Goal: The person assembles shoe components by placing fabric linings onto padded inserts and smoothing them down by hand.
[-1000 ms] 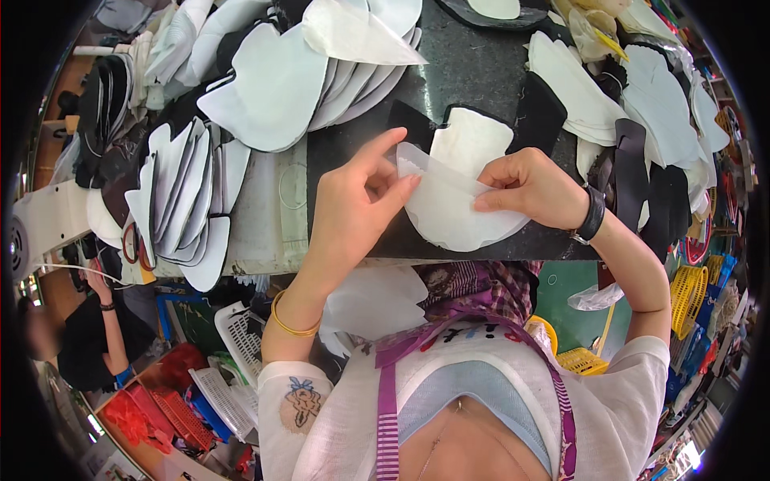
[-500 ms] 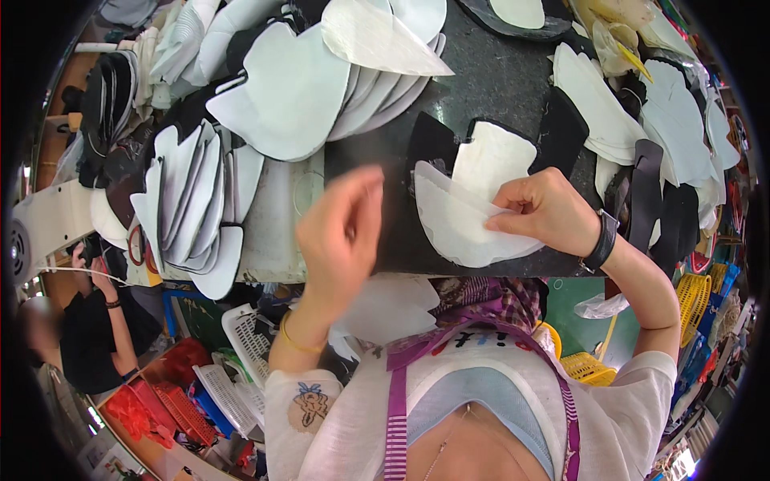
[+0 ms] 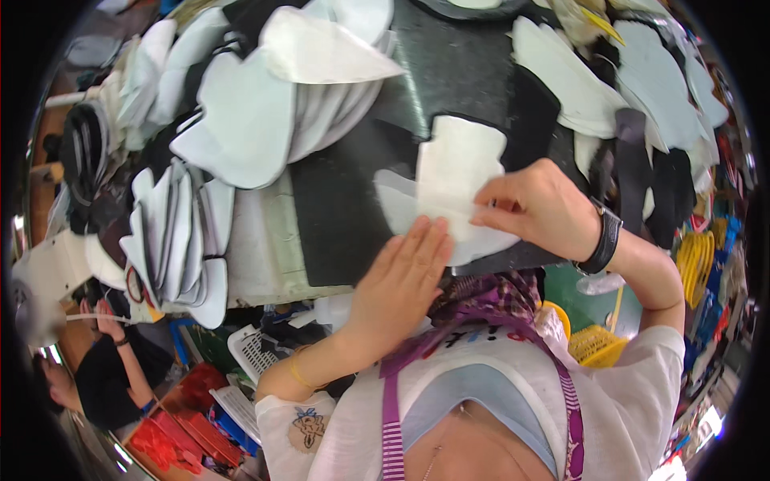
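On the dark worktop in front of me lies a white cut panel (image 3: pixel 457 164) with a black edge at its top. A thinner, whitish curved piece (image 3: pixel 395 199) shows past its left side; which lies on top is hard to tell. My left hand (image 3: pixel 405 268) rests flat at the panel's lower left, fingers stretched out and touching it. My right hand (image 3: pixel 545 210) is closed in a pinch at the panel's right side, thumb and forefinger on the white material. The lower part of the pieces is partly hidden by my hands.
A fanned stack of white cut pieces (image 3: pixel 245 120) lies at the far left, with another upright bundle (image 3: pixel 180 240) nearer. More white pieces (image 3: pixel 565 84) and black strips (image 3: pixel 632 168) lie at the right. Yellow baskets (image 3: pixel 597 346) stand below the table. Another person (image 3: pixel 120 369) is at the left.
My left hand has come down from the air onto the pieces and flattened. My right hand stays pinched at the right side. The view has shifted slightly.
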A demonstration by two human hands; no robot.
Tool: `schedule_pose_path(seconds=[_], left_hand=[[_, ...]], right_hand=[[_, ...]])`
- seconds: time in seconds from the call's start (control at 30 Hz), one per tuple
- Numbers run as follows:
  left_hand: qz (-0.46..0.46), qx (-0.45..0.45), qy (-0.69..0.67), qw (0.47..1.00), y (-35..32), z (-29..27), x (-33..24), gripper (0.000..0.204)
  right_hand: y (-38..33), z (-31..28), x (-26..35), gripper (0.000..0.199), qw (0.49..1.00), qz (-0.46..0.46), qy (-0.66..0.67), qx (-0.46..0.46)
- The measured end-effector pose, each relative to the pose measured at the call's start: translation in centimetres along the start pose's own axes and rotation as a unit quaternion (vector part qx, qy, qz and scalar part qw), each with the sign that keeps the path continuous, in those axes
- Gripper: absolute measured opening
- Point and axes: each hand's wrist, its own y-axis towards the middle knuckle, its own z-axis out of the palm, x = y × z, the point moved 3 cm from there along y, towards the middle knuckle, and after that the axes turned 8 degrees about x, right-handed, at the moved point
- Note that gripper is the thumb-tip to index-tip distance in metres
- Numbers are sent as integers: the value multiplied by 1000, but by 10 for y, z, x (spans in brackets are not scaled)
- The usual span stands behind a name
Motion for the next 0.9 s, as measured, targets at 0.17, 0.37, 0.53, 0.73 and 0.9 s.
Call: schedule_pose_path(seconds=[0.17,0.37,0.53,0.73,0.9], left_hand=[[4,35,16,999,2,-7,2,80],[107,-29,-72,991,27,-41,23,51],[177,-1,-75,981,39,-51,37,34],[326,-108,83,935,26,-43,30,11],[301,-139,10,943,17,-48,3,11]], right_hand=[[-5,-12,-19,22,999,5,42,30],[-12,-14,-18,24,996,31,8,79],[-37,-19,-4,20,947,-105,-266,-145],[-105,-155,-109,37,809,145,-378,-426],[-121,-195,-170,48,672,182,-458,-552]])
